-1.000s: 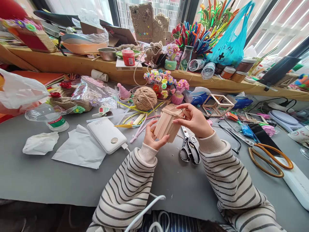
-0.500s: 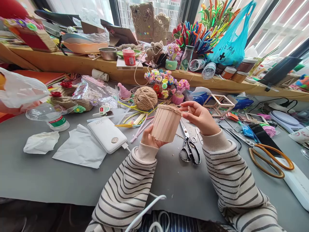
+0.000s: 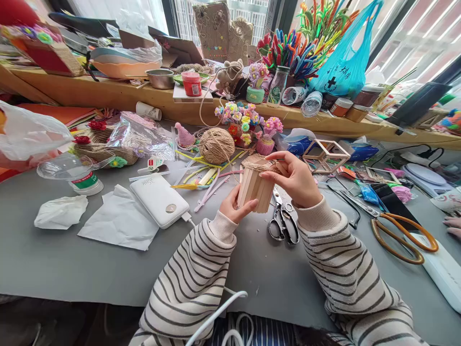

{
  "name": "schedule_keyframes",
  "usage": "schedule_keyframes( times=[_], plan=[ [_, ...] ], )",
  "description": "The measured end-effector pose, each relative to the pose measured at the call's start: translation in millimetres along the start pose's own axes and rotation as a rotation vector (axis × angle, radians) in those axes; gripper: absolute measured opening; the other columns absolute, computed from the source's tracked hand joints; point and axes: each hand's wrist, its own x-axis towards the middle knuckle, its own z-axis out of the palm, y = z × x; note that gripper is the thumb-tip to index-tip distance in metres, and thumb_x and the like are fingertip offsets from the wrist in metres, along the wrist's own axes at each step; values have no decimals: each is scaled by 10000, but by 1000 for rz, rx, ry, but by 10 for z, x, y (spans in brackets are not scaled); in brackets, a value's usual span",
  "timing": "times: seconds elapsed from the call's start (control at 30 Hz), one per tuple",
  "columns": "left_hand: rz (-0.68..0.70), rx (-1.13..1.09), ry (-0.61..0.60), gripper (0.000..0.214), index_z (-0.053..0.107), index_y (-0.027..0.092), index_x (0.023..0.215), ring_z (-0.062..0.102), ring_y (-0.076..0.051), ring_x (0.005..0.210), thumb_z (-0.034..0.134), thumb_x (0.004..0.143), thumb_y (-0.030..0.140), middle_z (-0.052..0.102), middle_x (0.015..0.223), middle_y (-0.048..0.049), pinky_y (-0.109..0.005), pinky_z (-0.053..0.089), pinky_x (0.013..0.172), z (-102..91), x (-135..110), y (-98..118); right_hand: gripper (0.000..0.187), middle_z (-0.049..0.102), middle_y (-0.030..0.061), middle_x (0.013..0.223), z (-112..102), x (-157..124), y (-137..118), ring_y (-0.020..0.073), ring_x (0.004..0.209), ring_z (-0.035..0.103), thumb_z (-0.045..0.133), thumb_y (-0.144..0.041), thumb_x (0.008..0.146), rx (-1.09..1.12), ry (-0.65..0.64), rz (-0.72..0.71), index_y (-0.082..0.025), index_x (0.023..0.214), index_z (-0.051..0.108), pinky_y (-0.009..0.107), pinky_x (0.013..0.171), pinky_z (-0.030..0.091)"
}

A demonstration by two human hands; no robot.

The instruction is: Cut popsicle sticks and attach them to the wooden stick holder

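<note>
A small cup made of flat wooden sticks [image 3: 252,186] is raised above the grey table, slightly tilted. My left hand [image 3: 236,205] grips its lower left side, thumb across the front. Jute twine [image 3: 261,167] runs around the cup's upper rim. At the rim's right side, my right hand [image 3: 293,178] has thumb and fingers closed on the twine; its exact end is hidden by the fingers. A strand leads back toward a ball of twine [image 3: 216,146] behind the cup. Black-handled scissors [image 3: 283,223] lie below my right hand.
A white power bank [image 3: 160,199] and paper tissues [image 3: 120,218] lie to the left. Large orange-handled scissors [image 3: 403,235] are on the right. Another person's hand [image 3: 453,223] shows at the right edge. Behind stand crocheted flowers [image 3: 240,117] and a wooden stick frame [image 3: 326,156].
The cup has turned and shifted a little right. My left thumb now lies across its front, and my right fingers have closed in at the rim. Another person's hand has appeared at the right edge.
</note>
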Motion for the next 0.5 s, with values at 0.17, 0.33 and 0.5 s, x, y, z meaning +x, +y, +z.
schedule_keyframes(
  times=[0.17,0.33,0.5],
  plan=[
    [-33,1,0,593,514,106,1070,541,-242,909,593,630,495,596,954,-91,-311,446,748,-11,-22,15,327,559,-3,694,29,0,-4,114,649,520,681,-311,639,-43,66,-5,-168,890,529,243,614,423],
    [-22,-135,114,568,541,120,1021,544,-250,935,614,602,497,606,959,-90,-328,443,775,-37,27,-80,200,570,6,731,-43,51,1,68,470,418,477,-353,801,79,235,-4,-189,914,488,202,401,300],
    [-7,-207,238,633,497,111,1033,550,-261,928,694,520,425,590,983,-123,-382,444,791,-35,80,-160,178,628,17,703,-80,70,-11,93,547,511,495,-330,791,176,250,62,-190,891,448,209,458,369]
  ],
)
